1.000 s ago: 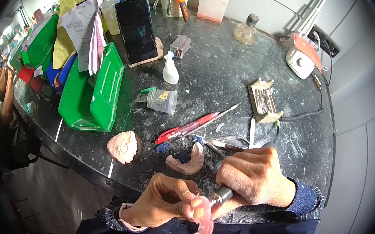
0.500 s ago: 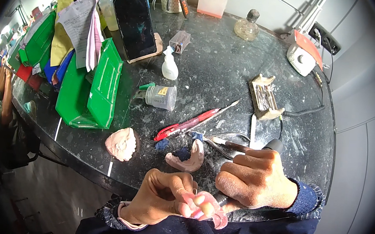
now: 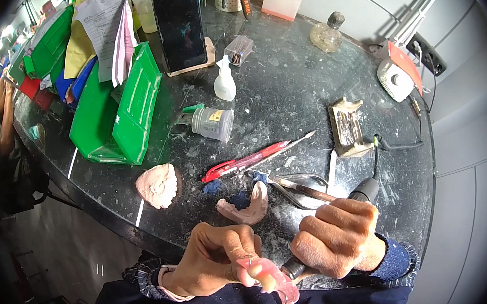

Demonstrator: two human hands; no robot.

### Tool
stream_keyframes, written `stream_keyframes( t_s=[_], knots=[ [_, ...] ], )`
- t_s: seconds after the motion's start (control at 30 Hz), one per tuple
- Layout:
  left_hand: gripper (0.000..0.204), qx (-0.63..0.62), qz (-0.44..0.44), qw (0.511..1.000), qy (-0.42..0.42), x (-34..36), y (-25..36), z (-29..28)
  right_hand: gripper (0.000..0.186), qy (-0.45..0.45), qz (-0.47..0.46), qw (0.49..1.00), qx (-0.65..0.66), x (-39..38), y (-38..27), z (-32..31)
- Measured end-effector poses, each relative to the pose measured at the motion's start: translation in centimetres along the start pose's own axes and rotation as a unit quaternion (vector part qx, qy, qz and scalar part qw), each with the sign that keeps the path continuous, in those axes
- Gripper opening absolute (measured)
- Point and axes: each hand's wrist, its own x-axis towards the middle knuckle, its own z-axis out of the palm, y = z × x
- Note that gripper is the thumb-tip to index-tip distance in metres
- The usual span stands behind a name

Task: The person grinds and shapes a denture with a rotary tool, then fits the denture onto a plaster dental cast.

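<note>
My left hand (image 3: pixel 218 260) is closed on a pink denture plate (image 3: pixel 286 285) with what looks like a whitish tooth, pinched between thumb and fingers at the table's near edge. My right hand (image 3: pixel 337 238) grips a black rotary handpiece (image 3: pixel 366 189) in a fist. Its front end sits right beside the plate; the bur and any contact cannot be made out. Just beyond my hands lie a U-shaped pinkish cast (image 3: pixel 250 212) with blue bits by it, and a rounded pink plaster model (image 3: pixel 157 185) farther left.
A red pen (image 3: pixel 245 162), metal pliers (image 3: pixel 295 186) and a clear cup (image 3: pixel 214 124) lie mid-table. A bur holder (image 3: pixel 347 129) stands right, near the handpiece cord. Green bins (image 3: pixel 137 108) and a phone (image 3: pixel 179 27) stand left, a white control box (image 3: pixel 396 78) back right. Another person sits far left.
My right hand has moved slightly right, bringing the handpiece's front end out at the plate's right side. The denture plate has tilted a little in my left hand.
</note>
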Motion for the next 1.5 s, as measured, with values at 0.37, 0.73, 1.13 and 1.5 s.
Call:
stream_keyframes(
  t_s=[0.37,0.73,1.13,1.5],
  knots=[
    [0.032,0.127,0.048,0.99,0.029,0.2,-0.3,0.6,0.044,0.024,-0.012,0.999,-0.017,0.0,0.2,0.1],
    [0.021,0.071,0.042,0.996,0.035,-0.2,-0.5,0.5,0.019,-0.013,-0.013,1.0,-0.007,0.5,-0.3,-0.9],
    [0.014,0.092,0.083,0.991,-0.044,-0.1,-0.2,0.1,0.028,-0.017,-0.024,0.999,-0.045,0.6,-0.5,-1.2],
    [0.015,0.123,0.107,0.986,-0.039,-0.1,-0.3,0.1,0.021,0.023,-0.001,0.999,-0.044,0.6,-0.7,-0.7]
  ],
)
